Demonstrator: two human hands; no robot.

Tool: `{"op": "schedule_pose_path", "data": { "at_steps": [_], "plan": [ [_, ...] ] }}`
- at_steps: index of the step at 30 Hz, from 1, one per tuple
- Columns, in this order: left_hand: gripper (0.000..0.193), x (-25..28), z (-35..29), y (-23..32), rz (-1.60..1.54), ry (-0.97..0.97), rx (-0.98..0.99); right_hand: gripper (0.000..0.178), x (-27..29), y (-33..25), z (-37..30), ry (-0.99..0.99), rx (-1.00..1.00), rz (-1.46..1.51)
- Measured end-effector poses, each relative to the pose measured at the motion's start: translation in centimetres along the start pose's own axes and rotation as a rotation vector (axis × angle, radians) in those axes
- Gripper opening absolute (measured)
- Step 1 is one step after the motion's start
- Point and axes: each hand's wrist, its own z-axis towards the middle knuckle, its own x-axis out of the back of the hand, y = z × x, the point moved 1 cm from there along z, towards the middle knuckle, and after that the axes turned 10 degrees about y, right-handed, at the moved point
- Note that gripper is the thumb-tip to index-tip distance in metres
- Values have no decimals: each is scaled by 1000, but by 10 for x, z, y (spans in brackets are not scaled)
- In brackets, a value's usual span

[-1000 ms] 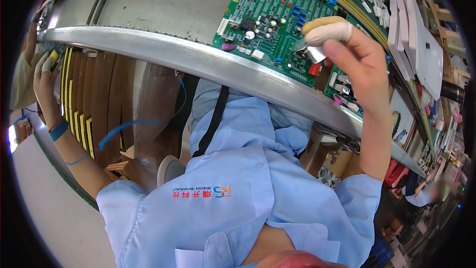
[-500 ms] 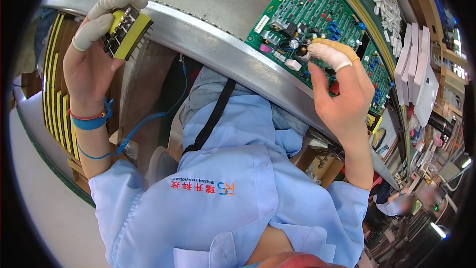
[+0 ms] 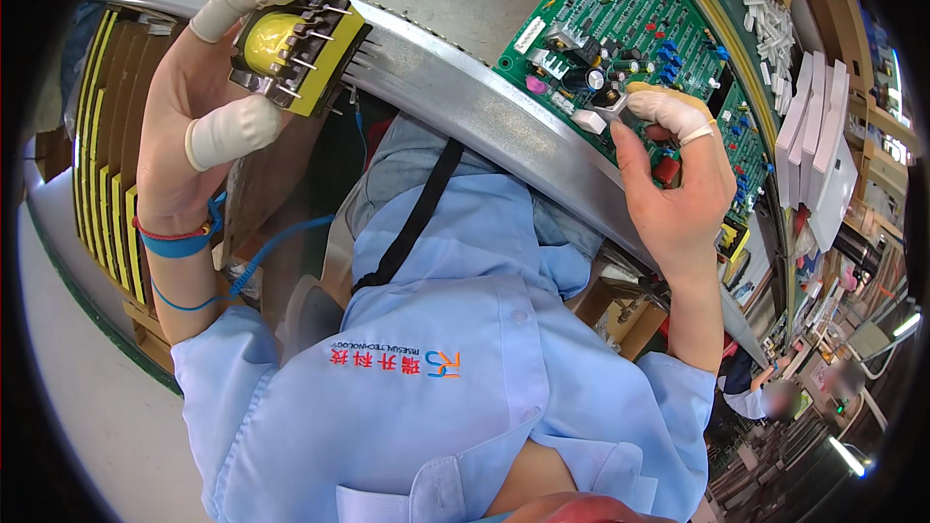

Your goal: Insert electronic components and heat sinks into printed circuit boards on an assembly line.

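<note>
My left hand is raised at the left, its finger-cotted thumb and fingers closed round a yellow-and-black transformer. Metal pins stick out of the transformer toward the upper right and front. At the right, my right hand is over the near edge of a green circuit board. Its fingers are curled in, with cots on the fingertips, and thumb and forefinger come close together beside a pale block-shaped component. Whatever lies between those fingertips is too small to make out. Capacitors and other parts stand on the board.
A metal rail runs across in front of me. Brown-and-yellow slats or trays stand at the left. A blue coiled cord leads from my left wristband. White blocks and loose white parts lie at the far right; people work beyond.
My left hand has moved right and turned the transformer, so more of its pins and yellow core show. The board has shifted slightly right, and my right hand stays at its parts.
</note>
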Motion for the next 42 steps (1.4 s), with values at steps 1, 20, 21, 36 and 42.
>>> {"op": "schedule_pose_path", "data": {
  "at_steps": [1, 20, 21, 36, 42],
  "plan": [
    [80, 0, -1, -1, 2, 1, 1, 27, 0, -1, 0, 6, -22, 2],
    [81, -10, -1, -14, 148, 40, 19, 27, 6, -1, 9, -99, -106, -11],
    [81, -11, -1, -16, 154, 48, 12, 27, 5, 0, 9, -103, -108, -13],
    [83, -16, -1, -19, 182, 57, 8, 28, 2, -4, 7, -76, -99, -46],
    [82, -27, -6, -1, 326, 62, 98, 29, 5, -2, 11, -111, 46, -73]
  ]
}}
